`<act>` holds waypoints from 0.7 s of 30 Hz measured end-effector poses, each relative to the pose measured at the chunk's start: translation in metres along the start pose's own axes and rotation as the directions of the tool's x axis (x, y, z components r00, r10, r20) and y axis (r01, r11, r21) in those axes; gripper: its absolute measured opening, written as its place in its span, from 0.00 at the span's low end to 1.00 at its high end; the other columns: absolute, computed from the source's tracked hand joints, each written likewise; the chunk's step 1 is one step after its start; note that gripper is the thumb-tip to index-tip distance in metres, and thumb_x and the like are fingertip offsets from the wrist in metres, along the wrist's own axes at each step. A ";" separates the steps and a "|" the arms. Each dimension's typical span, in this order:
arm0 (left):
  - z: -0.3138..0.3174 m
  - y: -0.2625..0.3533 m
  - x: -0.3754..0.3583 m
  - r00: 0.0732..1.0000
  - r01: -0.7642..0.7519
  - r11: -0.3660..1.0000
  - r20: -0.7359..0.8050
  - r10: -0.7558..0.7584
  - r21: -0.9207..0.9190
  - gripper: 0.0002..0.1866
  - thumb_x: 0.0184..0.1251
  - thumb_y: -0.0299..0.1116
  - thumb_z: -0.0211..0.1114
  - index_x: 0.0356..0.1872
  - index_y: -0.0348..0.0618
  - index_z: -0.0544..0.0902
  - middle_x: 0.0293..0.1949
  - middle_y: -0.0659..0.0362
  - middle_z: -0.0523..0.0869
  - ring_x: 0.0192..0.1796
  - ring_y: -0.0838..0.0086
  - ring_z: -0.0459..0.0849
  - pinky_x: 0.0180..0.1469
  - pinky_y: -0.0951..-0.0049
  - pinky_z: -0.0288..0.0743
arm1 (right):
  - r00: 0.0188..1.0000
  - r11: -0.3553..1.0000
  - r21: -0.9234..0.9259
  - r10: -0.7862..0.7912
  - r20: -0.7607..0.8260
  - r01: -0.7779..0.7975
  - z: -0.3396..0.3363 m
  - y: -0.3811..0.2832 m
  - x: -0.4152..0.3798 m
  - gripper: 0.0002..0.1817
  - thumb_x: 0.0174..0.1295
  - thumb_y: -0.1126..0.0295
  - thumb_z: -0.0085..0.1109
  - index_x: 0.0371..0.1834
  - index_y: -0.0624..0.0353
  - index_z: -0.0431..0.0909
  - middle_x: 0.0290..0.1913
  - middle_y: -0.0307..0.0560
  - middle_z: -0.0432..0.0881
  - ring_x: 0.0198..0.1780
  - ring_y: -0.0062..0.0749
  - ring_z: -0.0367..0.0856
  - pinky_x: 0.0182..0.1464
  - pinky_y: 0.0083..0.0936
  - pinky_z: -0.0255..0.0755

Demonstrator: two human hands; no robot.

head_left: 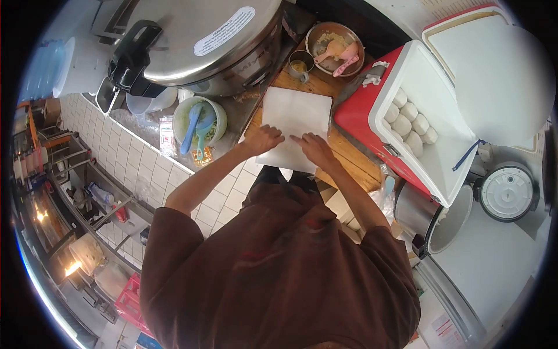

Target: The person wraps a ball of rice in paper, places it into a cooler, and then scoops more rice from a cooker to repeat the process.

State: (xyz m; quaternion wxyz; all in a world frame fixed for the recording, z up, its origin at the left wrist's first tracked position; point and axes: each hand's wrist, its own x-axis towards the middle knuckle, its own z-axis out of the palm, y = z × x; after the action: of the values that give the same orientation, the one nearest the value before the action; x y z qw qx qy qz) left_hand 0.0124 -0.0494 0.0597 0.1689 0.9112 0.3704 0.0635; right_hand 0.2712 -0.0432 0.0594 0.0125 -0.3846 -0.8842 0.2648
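Note:
A white sheet of paper (296, 113) lies on a wooden board (349, 154) in front of me. My left hand (263, 139) rests flat on the sheet's near left edge. On the near right part of the sheet lies my right hand (314, 148), fingers spread. Neither hand holds anything; both only press on the paper. My brown shirt fills the lower part of the view.
A big steel cooker (197, 41) stands at the back left, with a green bowl (216, 132) of spoons below it. Behind the board sit a metal bowl (317, 35) and a small cup (299, 64). An open red cooler (363, 113) holding white dough balls (407, 119) is on the right, a steel pot (415, 209) beside it.

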 end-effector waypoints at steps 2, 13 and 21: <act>0.020 0.009 -0.016 0.995 -0.050 0.997 -0.081 0.054 0.056 0.07 0.54 0.31 0.64 0.35 0.48 0.80 0.34 0.61 0.79 0.42 0.68 0.81 0.46 0.67 0.75 | 0.997 0.998 -0.045 -0.041 0.071 0.044 0.016 -0.003 -0.009 0.31 0.55 0.78 0.56 0.66 0.46 0.74 0.42 0.45 0.76 0.50 0.40 0.76 0.53 0.35 0.72; 0.096 0.070 -0.038 0.998 0.066 0.997 -0.011 -0.066 0.036 0.22 0.56 0.35 0.65 0.54 0.45 0.78 0.54 0.55 0.77 0.59 0.62 0.74 0.60 0.64 0.69 | 0.996 0.994 -0.062 -0.082 0.035 0.084 0.015 -0.037 -0.017 0.36 0.65 0.55 0.58 0.74 0.58 0.61 0.78 0.53 0.57 0.80 0.42 0.50 0.77 0.53 0.44; 0.049 0.067 -0.043 0.983 0.040 0.991 -0.172 -0.062 -0.129 0.12 0.57 0.31 0.63 0.44 0.46 0.80 0.50 0.58 0.79 0.59 0.63 0.74 0.60 0.62 0.69 | 0.988 0.979 0.132 -0.153 -0.014 0.153 0.008 -0.029 -0.016 0.40 0.66 0.49 0.57 0.75 0.61 0.57 0.75 0.54 0.62 0.78 0.46 0.55 0.79 0.47 0.43</act>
State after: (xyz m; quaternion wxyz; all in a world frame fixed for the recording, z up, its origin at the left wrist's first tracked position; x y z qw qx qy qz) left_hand 0.0376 -0.1369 0.0382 0.1939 0.8799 0.4022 0.1622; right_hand 0.2608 -0.0742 0.0690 0.0603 -0.3144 -0.8915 0.3206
